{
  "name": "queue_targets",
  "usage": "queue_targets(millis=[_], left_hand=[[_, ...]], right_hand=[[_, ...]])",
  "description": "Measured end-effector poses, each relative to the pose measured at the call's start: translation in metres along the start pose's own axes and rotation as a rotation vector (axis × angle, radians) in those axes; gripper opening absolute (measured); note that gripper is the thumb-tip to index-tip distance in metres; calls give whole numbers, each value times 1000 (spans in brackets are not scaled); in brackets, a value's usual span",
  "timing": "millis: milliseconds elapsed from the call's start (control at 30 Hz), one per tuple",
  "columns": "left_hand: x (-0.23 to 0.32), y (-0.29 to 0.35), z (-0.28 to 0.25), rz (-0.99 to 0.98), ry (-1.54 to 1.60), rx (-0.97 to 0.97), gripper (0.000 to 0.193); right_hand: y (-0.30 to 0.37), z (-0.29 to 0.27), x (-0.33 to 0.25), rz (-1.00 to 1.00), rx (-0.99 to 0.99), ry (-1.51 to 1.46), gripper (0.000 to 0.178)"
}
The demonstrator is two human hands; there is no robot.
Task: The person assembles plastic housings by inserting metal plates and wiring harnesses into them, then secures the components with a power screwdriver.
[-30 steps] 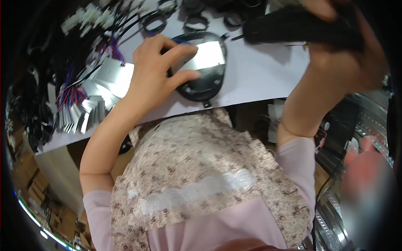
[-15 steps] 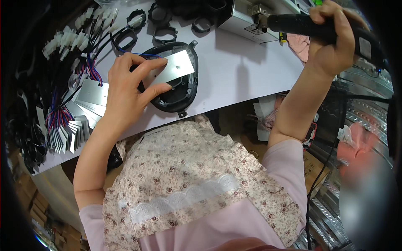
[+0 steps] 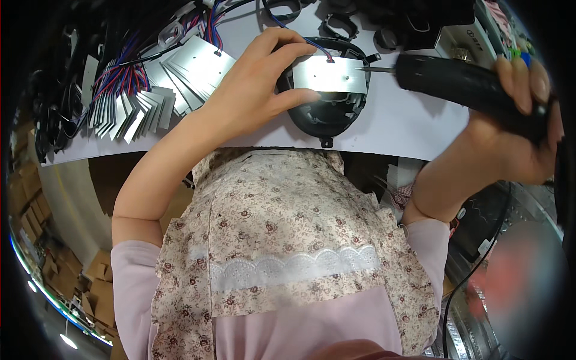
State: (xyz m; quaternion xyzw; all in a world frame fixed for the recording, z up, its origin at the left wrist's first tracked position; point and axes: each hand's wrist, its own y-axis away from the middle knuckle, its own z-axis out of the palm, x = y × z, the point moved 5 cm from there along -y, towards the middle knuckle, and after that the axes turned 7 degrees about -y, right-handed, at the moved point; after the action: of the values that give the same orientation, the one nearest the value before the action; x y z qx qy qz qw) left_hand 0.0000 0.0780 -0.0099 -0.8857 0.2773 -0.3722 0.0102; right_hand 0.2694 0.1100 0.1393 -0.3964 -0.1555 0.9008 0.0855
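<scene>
My left hand (image 3: 255, 84) grips the left end of a silver rectangular metal plate (image 3: 330, 77), its thumb at the lower edge and fingers at the upper. The plate lies across a black rounded plastic housing (image 3: 327, 117) on the table, and red and blue wires rise from the plate's top edge. My right hand (image 3: 522, 120) is closed around a black electric screwdriver (image 3: 462, 84) held nearly level. Its thin bit points left, with the tip at the plate's right end; whether it touches a screw cannot be made out.
Left of my left hand lie fanned silver plates (image 3: 195, 66) and more plates (image 3: 129, 114) with red and blue wires. Black plastic rings (image 3: 341, 27) lie at the back. A metal box (image 3: 465, 42) stands back right. A cable (image 3: 480, 258) hangs at the right.
My right hand has brought the screwdriver from the metal box down to the plate's right end. The plate now lies straighter across the housing. The whole view has shifted.
</scene>
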Motion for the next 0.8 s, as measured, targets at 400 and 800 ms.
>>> queue_targets(millis=[400,800], left_hand=[[-4,5,2,19,-23,29,51],[1,-2,4,60,-4,53,48]], right_hand=[[9,37,156,94,-86,-1199,23],[-9,69,102,-87,-676,412,20]])
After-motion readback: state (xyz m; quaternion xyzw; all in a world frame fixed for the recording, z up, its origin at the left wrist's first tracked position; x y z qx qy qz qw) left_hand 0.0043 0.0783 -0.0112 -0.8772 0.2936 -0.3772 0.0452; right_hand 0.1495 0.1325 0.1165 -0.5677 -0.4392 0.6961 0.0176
